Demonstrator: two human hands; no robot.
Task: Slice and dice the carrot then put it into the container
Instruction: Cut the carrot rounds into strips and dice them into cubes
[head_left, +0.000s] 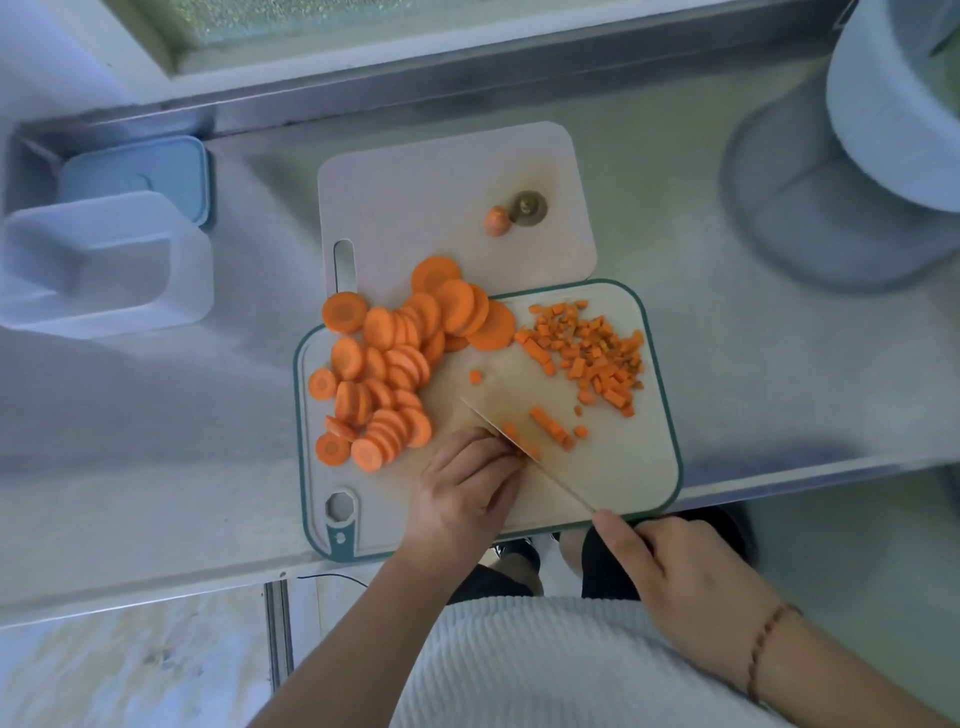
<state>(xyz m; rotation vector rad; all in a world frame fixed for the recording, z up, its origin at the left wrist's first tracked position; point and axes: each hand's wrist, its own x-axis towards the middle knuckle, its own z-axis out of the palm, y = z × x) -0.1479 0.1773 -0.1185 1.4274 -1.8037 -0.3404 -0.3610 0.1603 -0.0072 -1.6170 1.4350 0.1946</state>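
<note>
Several round carrot slices are heaped on the left of the green-rimmed cutting board. A pile of diced carrot lies at its right, and a few carrot sticks lie mid-board. My right hand grips the handle of a knife, whose blade runs diagonally across the board. My left hand has curled fingers pressing a carrot piece against the blade. An open white container stands on the counter at the left.
A second, pale cutting board lies behind, bearing the carrot end and carrot top. A blue lid sits behind the container. A large white pot stands at the far right. The steel counter's front edge runs below the board.
</note>
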